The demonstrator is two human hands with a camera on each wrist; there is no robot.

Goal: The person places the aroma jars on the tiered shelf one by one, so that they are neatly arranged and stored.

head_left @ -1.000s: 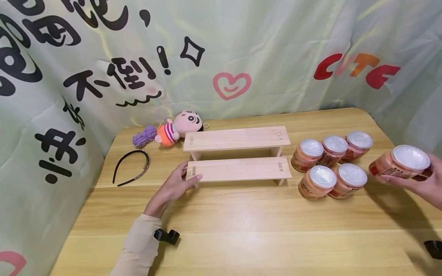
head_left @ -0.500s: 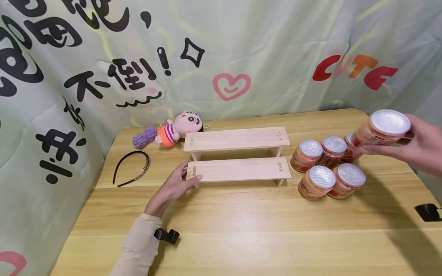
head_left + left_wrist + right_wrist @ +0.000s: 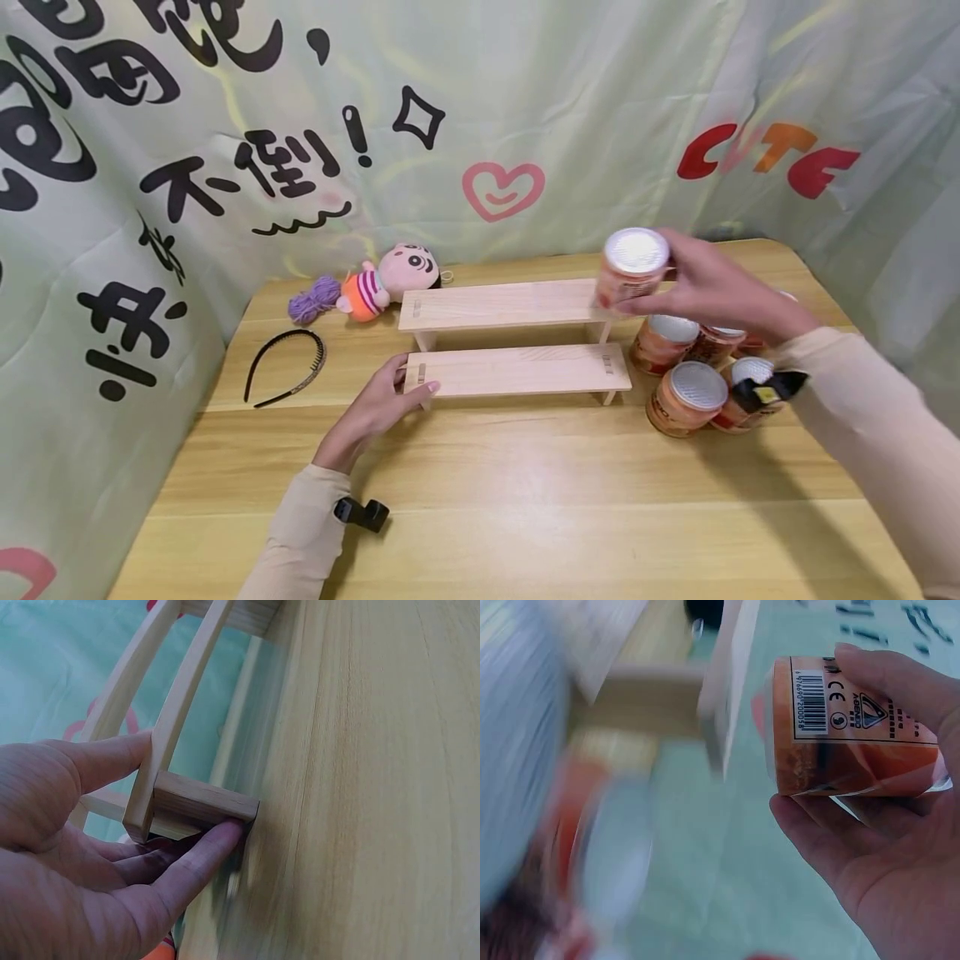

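My right hand [image 3: 708, 279] grips a round jar [image 3: 633, 271] with an orange label and a silvery lid. It holds the jar upright, overlapping the right end of the upper, rear board [image 3: 502, 307] of a pale wooden two-step stand. In the right wrist view, thumb and fingers wrap the jar [image 3: 855, 761], whose label carries a barcode. My left hand [image 3: 375, 408] holds the left end of the front, lower board [image 3: 517, 371]. The left wrist view shows the thumb on that board and a finger against its leg [image 3: 206, 799].
Several matching jars [image 3: 686, 396] stand grouped right of the stand, partly hidden by my right arm. A black headband [image 3: 257, 362], a purple yarn bundle [image 3: 315, 298] and a plush doll [image 3: 375, 287] lie at the left. A printed curtain [image 3: 585, 108] hangs behind the wooden table [image 3: 480, 500].
My right hand has carried the jar from the far right, up and leftward over the other jars, to the rear board's right end. My left hand has stayed on the stand.
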